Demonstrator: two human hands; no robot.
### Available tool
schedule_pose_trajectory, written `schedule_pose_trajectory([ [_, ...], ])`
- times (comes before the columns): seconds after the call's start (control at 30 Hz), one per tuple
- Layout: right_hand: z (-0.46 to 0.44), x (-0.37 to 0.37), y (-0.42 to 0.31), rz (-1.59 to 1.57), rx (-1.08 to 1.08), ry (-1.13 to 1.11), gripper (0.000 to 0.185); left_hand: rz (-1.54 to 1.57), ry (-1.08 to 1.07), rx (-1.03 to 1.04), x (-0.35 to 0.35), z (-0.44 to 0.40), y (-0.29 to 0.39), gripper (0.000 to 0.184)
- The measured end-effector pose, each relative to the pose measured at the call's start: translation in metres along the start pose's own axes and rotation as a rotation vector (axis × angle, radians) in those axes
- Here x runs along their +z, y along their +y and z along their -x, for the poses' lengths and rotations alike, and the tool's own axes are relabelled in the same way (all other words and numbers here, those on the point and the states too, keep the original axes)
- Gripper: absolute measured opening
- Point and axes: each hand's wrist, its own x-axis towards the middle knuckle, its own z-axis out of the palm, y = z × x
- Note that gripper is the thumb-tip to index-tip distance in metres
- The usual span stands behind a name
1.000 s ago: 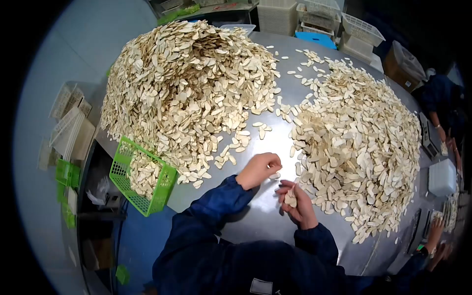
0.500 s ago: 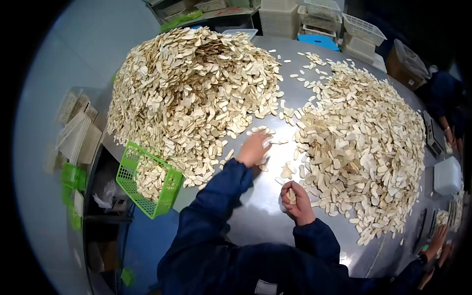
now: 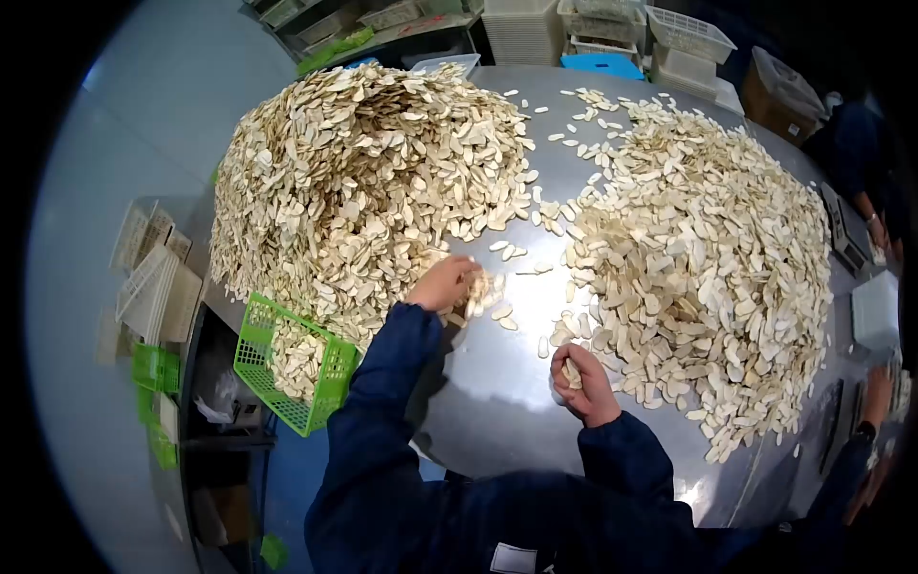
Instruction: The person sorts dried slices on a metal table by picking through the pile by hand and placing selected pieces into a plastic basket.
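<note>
Pale, dried, flat slices lie in a tall left pile (image 3: pixel 354 172) and a broad right pile (image 3: pixel 708 258) on a metal table (image 3: pixel 488 402). At the inner edge of the left pile is my left hand (image 3: pixel 445 284), palm down, its fingers loosely curved and apart from a grip. Several loose slices (image 3: pixel 485 292) by its fingertips are blurred. My right hand (image 3: pixel 585 385) is closed beside the right pile, with a pale slice (image 3: pixel 572 373) showing between thumb and fingers; whether more are inside is hidden.
A green plastic basket (image 3: pixel 335 378) partly filled with slices sits at the table's left edge. White trays and baskets (image 3: pixel 688 38) are stacked at the back. At the right, another person's hand (image 3: pixel 875 397) is near a white container (image 3: pixel 875 311) and a scale (image 3: pixel 840 230).
My left hand has moved left from the table's middle toward the left pile, and loose slices have shifted with it. My right hand stays closed in nearly the same place. The view has shifted slightly.
</note>
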Motion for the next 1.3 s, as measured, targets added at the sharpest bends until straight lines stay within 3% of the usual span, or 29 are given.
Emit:
schedule_pose_trajectory([
  [0.07, 0.000, -0.002, 0.001, 0.032, 0.002, -0.039, 0.027, 0.515, -0.033, -0.063, -0.010, 0.024, 0.005, 0.039],
  [0.17, 0.002, 0.005, 0.001, 0.022, 0.020, 0.040, 0.026, 0.434, 0.106, -0.273, -0.027, 0.052, 0.011, 0.039],
  [0.27, 0.001, 0.000, 0.002, 0.003, 0.018, -0.014, 0.025, 0.299, 0.168, -0.315, -0.011, 0.071, 0.014, 0.042],
  [0.33, 0.001, 0.001, 0.002, 0.003, 0.029, 0.011, 0.025, 0.188, 0.185, -0.209, 0.009, 0.077, 0.027, 0.056],
  [0.6, 0.002, 0.003, 0.002, 0.079, 0.027, 0.007, 0.024, -0.039, 0.353, -0.197, 0.045, 0.072, 0.078, 0.062],
  [0.63, 0.003, 0.005, 0.001, 0.082, 0.032, 0.021, 0.024, -0.075, 0.387, -0.215, 0.044, 0.070, 0.085, 0.046],
  [0.73, 0.005, 0.009, -0.003, 0.117, 0.020, 0.038, 0.024, 0.074, 0.396, -0.280, 0.052, 0.075, 0.079, 0.026],
  [0.77, 0.006, 0.008, -0.003, 0.131, 0.014, 0.038, 0.024, 0.145, 0.403, -0.319, 0.052, 0.080, 0.077, 0.012],
  [0.87, 0.005, 0.004, -0.003, 0.106, 0.019, 0.018, 0.023, 0.131, 0.469, -0.331, 0.051, 0.096, 0.057, 0.013],
  [1.03, 0.003, 0.004, 0.001, 0.039, 0.021, 0.008, 0.023, 0.128, 0.459, -0.408, 0.042, 0.109, 0.066, 0.037],
  [1.13, 0.003, 0.003, 0.001, 0.098, 0.026, 0.030, 0.022, -0.012, 0.456, -0.297, 0.055, 0.107, 0.082, 0.041],
  [1.27, 0.005, 0.005, -0.001, 0.071, 0.009, 0.036, 0.021, 0.096, 0.345, -0.313, 0.067, 0.105, 0.083, 0.024],
  [1.3, 0.006, 0.005, -0.002, 0.066, 0.011, 0.043, 0.021, 0.304, 0.301, -0.401, 0.061, 0.107, 0.086, 0.015],
])
